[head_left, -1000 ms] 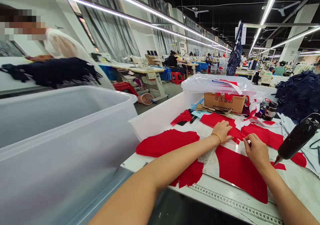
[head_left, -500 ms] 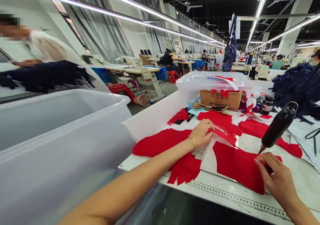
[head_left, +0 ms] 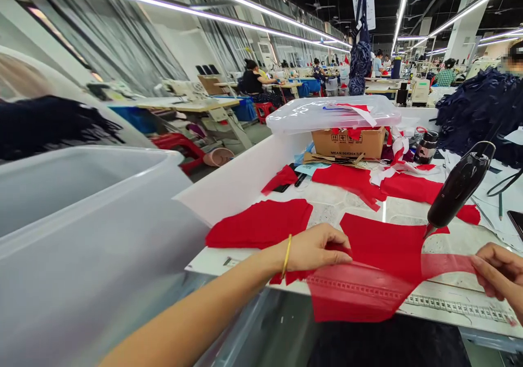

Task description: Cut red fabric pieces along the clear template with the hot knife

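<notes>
A sheer red fabric piece [head_left: 355, 291] is stretched between my hands over the front edge of the table. My left hand [head_left: 324, 244], a yellow bangle at its wrist, is closed on the piece's left part. At the right, my right hand [head_left: 496, 271] pinches its narrow end between thumb and fingers. Behind it lies a flat red fabric piece [head_left: 379, 242]. The tip of a tilted black pen-like tool [head_left: 460, 187] with a cord meets that flat piece's right side; neither hand touches the tool.
More red fabric [head_left: 261, 222] lies left. A measuring tape [head_left: 449, 304] runs along the front edge. Behind stand a cardboard box [head_left: 347, 144] under a clear plastic lid [head_left: 330, 114], and a dark jar [head_left: 425, 148]. A big translucent bin [head_left: 102, 203] stands left; navy strips [head_left: 478, 111] are heaped right.
My left hand has come from the far red fabric towards the front edge. My right hand has moved away from the tool's tip, to the right. Sheer red fabric now spans both hands.
</notes>
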Motion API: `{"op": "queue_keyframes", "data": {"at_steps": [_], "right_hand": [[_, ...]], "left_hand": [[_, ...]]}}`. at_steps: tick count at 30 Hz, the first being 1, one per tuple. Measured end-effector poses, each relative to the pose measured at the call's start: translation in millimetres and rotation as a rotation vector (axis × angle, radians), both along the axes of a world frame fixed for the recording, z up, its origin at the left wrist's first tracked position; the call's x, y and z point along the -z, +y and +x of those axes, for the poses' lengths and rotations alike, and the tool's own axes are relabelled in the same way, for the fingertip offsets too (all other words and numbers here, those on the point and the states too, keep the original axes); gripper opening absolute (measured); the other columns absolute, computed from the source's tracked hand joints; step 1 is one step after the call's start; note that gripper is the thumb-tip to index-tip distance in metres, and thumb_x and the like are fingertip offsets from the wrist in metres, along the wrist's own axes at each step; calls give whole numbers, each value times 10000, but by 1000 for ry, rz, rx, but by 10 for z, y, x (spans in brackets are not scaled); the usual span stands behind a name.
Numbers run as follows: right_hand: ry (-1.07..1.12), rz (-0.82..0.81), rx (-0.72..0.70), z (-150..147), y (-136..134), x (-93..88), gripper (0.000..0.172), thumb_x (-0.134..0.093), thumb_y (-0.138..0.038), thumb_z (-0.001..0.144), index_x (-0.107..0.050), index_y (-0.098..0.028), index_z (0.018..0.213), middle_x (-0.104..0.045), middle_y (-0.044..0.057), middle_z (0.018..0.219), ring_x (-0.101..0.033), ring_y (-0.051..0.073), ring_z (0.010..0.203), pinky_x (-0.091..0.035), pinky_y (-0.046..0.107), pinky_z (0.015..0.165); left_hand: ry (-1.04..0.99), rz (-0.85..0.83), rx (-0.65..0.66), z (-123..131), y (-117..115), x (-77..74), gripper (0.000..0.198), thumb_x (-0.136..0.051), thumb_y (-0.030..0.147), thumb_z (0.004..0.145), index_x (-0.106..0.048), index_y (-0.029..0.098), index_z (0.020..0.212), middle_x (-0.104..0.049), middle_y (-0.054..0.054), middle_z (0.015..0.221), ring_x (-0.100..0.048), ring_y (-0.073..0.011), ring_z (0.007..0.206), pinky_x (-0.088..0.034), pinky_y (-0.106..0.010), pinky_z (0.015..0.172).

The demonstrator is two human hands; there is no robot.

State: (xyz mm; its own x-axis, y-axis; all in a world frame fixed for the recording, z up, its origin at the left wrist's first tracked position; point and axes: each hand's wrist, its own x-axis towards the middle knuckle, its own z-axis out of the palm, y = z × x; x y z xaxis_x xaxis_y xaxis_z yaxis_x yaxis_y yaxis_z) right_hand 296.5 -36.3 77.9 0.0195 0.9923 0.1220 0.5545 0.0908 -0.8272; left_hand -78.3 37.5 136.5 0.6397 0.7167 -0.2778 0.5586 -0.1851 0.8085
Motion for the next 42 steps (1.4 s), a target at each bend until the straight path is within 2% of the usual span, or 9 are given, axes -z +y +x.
{"op": "queue_keyframes", "data": {"at_steps": [2,5,8,11,14,17,22,31,42], "right_hand": [[4,-57,6,4,156,52,470,-622,-648,840,-620,-218,649,-512,-14,488,-453,122,433,-391,248,410],[-69,-52,48,-4,340,192,480,-600,-660,780,-586,-218,592,-487,-26,455,-403,113,426,-350,251,418],[-232,-59,133,21,451,315,383,-586,-567,737,-569,-228,559,-535,-17,468,-438,125,451,-365,259,457],[-374,-109,200,52,531,345,298,-564,-489,734,-571,-242,569,-573,-14,495,-478,146,478,-387,279,500],[-431,-167,215,58,617,307,267,-561,-463,761,-579,-245,607,-619,-6,547,-530,167,517,-394,290,525],[-440,-184,235,49,704,268,257,-563,-427,782,-551,-241,606,-634,-6,580,-563,171,553,-388,285,545],[-463,-136,227,22,806,233,276,-587,-419,797,-546,-239,592,-623,-6,565,-540,165,546,-345,275,519],[-546,-197,291,-107,872,166,244,-619,-362,847,-591,-232,643,-678,-1,644,-567,164,591,-323,266,532],[-604,-223,338,-115,978,137,207,-656,-318,866,-636,-227,681,-699,34,696,-593,188,649,-281,269,539]], "left_hand": [[91,48,-47,64,160,216,350,-676,498,776,-634,166,676,-535,27,611,-454,-126,615,-359,-235,579],[177,129,-93,124,388,488,373,-708,511,756,-596,178,629,-457,53,541,-407,-119,568,-322,-237,545],[209,191,-117,149,554,647,392,-750,493,739,-565,180,593,-476,48,556,-440,-130,596,-347,-245,581],[238,272,-138,149,642,722,370,-760,465,754,-575,184,600,-573,15,646,-526,-168,701,-411,-267,673],[258,346,-141,139,671,757,310,-741,457,787,-631,195,664,-662,-22,780,-581,-216,847,-455,-300,773],[277,411,-139,136,684,774,276,-723,459,814,-668,208,714,-677,-34,806,-583,-241,906,-469,-328,818],[323,488,-136,161,722,784,251,-729,426,831,-676,211,711,-662,-31,777,-571,-243,884,-467,-344,817],[439,570,-150,197,756,762,187,-734,338,853,-687,206,729,-666,-54,849,-564,-264,925,-434,-358,804],[562,620,-192,294,832,721,174,-692,332,900,-696,203,783,-672,-79,937,-564,-309,1042,-441,-399,843]]}}
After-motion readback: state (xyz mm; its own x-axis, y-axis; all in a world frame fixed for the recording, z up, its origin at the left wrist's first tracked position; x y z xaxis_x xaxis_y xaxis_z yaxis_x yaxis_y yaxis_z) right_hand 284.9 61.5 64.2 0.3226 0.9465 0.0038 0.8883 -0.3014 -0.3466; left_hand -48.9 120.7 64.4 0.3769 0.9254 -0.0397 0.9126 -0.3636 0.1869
